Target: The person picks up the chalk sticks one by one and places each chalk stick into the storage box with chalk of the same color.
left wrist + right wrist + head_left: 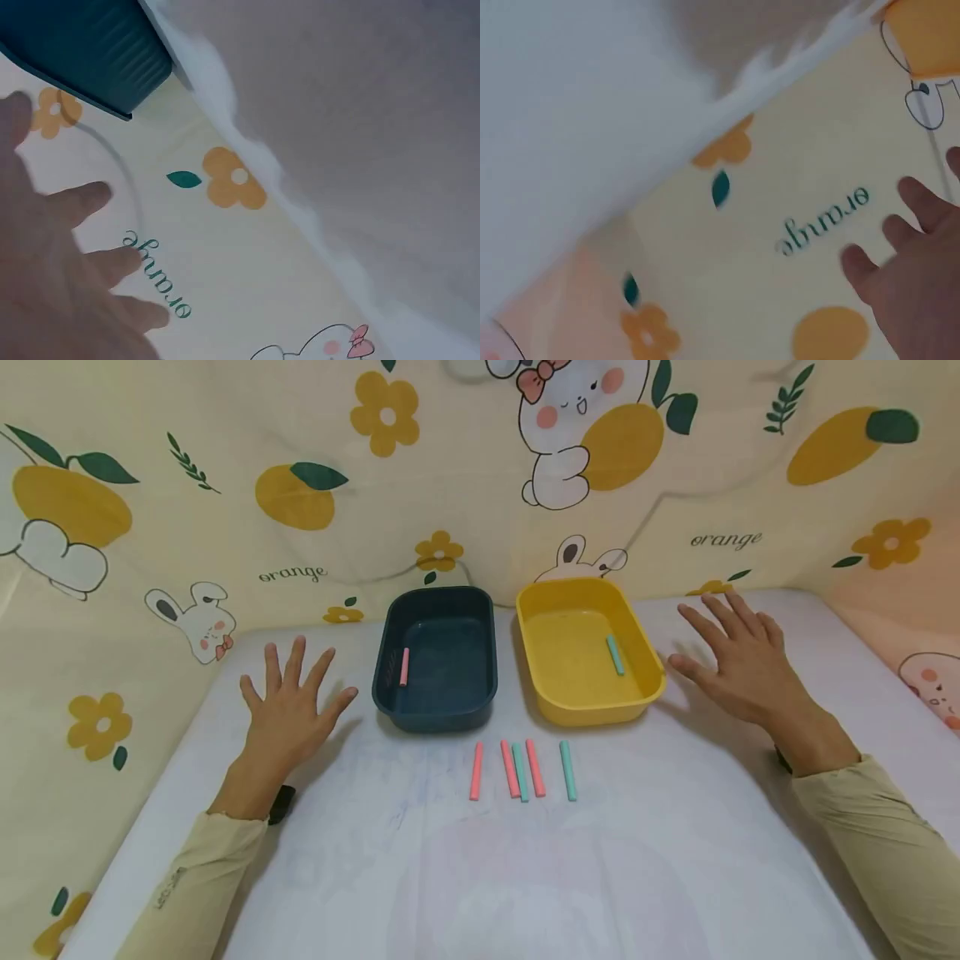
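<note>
My left hand (288, 718), fingers spread, is held over the table to the left of a dark blue bin (435, 722), holding nothing. To the right of a yellow bin (600, 714) is my right hand (750, 664), its fingers also spread and nothing in them. One pink chalk stick (404, 667) lies inside the blue bin, and a green chalk stick (615, 655) lies inside the yellow one. In front of the bins, three pink chalk sticks (476, 771) and two green chalk sticks (567, 771) lie in a loose row. The left wrist view shows the blue bin's side (105, 60) beyond the thumb.
A white cloth (480, 885) covers the table. Behind it rises a cream backdrop (450, 485) printed with flowers, oranges and rabbits. The two bins stand side by side near the table's back edge, a narrow gap between them.
</note>
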{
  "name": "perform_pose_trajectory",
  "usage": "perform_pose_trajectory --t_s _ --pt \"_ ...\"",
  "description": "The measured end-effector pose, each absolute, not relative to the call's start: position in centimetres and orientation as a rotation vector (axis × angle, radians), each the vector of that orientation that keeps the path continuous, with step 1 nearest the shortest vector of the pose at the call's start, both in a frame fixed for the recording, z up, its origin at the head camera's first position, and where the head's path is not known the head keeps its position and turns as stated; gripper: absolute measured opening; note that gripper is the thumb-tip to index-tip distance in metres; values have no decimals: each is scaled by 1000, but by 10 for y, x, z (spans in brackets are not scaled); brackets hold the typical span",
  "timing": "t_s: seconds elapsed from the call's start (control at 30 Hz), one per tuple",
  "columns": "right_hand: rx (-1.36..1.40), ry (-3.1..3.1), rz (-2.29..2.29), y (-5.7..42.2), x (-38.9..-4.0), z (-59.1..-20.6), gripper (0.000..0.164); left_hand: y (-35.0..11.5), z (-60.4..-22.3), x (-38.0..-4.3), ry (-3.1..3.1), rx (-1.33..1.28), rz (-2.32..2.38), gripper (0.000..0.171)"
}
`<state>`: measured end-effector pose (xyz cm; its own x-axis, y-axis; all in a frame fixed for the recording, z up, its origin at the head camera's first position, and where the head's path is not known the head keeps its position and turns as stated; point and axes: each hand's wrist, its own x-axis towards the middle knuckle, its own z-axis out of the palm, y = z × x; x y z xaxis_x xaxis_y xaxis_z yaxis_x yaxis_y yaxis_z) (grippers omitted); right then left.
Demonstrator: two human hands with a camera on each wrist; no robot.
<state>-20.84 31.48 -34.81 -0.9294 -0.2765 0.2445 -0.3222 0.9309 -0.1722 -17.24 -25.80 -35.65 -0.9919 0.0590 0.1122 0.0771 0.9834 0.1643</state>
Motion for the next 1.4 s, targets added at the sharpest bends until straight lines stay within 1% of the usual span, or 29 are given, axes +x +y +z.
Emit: perform_pose_trajectory --t_s 0.17,0.33,0.47,0.6,0.87,1.1,1.23,1.4 --pt "504 -2796 387 313 -208 -341 73 -257 -351 -173 -3003 -146 -386 81" --pt "565 -2762 542 299 -201 -335 75 -244 -342 -170 -2993 -206 -608 77" --pt "601 -2766 683 281 -190 -323 83 -232 -336 -166 -3030 -219 -894 74" --pt "643 -2808 807 259 -176 -311 91 -221 -334 -161 -3048 -163 -1172 72" --pt "838 -2817 917 220 -144 -298 83 -217 -340 -163 -2860 -126 -1600 63" --pt "998 -2916 901 196 -134 -309 83 -217 -348 -170 -2691 -55 -1843 57" --pt "1081 -2940 852 182 -133 -322 85 -215 -350 -170 -2706 -11 -1842 56" --pt "1135 -2982 756 168 -132 -334 81 -214 -351 -169 -2731 25 -1831 56"
